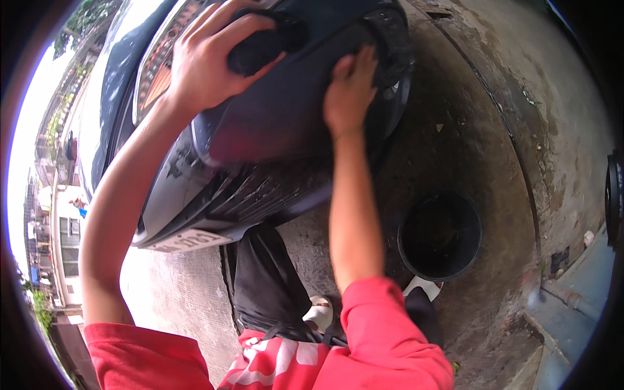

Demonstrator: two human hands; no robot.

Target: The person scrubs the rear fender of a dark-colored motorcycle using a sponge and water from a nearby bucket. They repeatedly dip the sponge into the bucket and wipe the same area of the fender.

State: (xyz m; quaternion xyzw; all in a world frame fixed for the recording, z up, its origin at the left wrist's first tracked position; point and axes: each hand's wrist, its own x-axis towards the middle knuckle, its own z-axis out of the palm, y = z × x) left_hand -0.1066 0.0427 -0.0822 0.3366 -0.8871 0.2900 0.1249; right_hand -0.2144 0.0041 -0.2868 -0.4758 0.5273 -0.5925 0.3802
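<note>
The front bumper of a dark car [273,112] fills the upper middle of the view, its surface wet and shiny in places. At the upper left, my left hand [209,58] is curled around a black object [258,46], whose kind I cannot tell, beside the headlight [158,73]. My right hand [350,92] lies against the bumper's dark panel near its corner, fingers pointing away from me; nothing shows in it, though its palm side is hidden. Below the bumper panel are the grille [243,190] and a licence plate [192,241].
A black bucket [407,248] stands on the damp concrete floor [492,204] right of my right forearm, close to my white shoe [424,286]. A concrete wall [570,97] runs along the right. A pipe [570,298] lies at the lower right.
</note>
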